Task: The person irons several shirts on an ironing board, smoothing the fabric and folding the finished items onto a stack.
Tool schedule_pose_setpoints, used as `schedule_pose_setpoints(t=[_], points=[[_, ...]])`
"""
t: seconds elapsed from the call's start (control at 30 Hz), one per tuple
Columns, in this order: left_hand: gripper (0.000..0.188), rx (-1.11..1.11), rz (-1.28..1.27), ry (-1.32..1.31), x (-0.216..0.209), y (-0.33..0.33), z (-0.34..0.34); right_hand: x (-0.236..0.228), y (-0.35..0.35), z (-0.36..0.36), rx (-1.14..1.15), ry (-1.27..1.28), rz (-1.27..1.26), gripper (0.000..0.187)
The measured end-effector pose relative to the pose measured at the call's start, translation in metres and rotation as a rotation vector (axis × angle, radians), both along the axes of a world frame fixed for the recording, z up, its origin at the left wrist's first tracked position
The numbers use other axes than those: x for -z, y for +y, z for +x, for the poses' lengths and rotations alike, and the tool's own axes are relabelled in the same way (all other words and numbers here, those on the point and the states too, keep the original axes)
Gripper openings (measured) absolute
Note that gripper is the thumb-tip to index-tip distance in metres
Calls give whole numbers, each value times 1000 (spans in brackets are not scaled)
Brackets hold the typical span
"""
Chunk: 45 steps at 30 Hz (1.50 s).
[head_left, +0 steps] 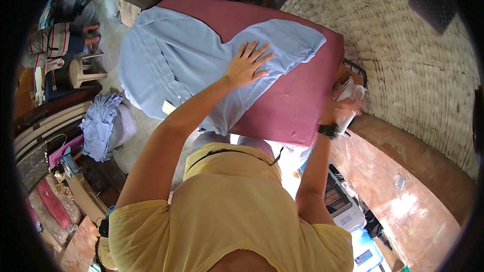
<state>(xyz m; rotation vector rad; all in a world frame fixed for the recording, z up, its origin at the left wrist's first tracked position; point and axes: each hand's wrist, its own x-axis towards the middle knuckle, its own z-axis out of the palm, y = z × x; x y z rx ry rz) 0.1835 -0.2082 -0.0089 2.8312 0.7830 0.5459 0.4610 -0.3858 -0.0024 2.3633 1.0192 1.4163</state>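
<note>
A light blue shirt (166, 65) lies spread over a maroon padded board (287, 100), its left part hanging over the edge. My left hand (247, 64) rests flat on the shirt near the board's middle, fingers spread. My right hand (340, 111), with a dark watch on the wrist, is at the board's right edge and grips a white iron (350, 95) that stands on a dark metal rest (355, 68).
A pile of light blue cloth (103, 126) sits on a bundle at the left. A small wooden stool (83, 70) stands farther left, near a seated person's legs. A brick wall (403, 45) and a reddish ledge (403, 161) run along the right.
</note>
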Motion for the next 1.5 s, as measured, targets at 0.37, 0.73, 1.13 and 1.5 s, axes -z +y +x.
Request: schedule_pose_setpoints(t=[0.37, 0.73, 1.13, 1.5], points=[[57, 73, -34, 34, 3, -1, 9, -67, -43, 68, 30, 1485, 551, 50], [41, -378, -731, 42, -19, 135, 51, -115, 62, -136, -608, 1835, 82, 47], [19, 81, -1353, -608, -32, 148, 41, -48, 141, -175, -461, 1540, 366, 60], [27, -216, -522, 388, -32, 133, -67, -52, 174, -167, -496, 1701, 130, 59]])
